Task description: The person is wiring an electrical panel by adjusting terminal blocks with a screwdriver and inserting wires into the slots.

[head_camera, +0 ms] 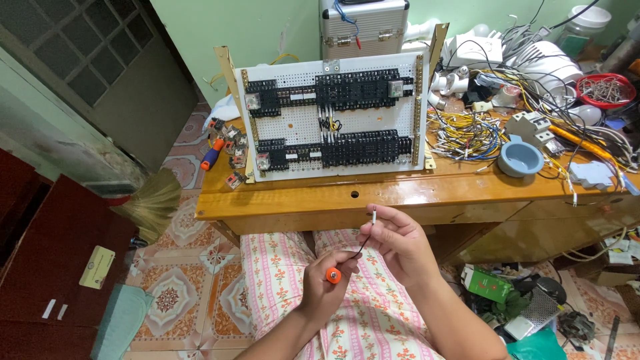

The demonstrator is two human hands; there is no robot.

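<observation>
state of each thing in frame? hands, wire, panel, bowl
left hand: closed on orange-capped tool
right hand: pinching thin black wire, white tip up
perforated panel: upright on desk, relay bases mounted
blue bowl: upright
metal case: closed

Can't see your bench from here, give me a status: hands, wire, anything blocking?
Left hand gripping orange-capped tool. Right hand pinching thin black wire, white tip up. Both over lap, short of the wooden desk. Nothing between hands and white panel board.
</observation>
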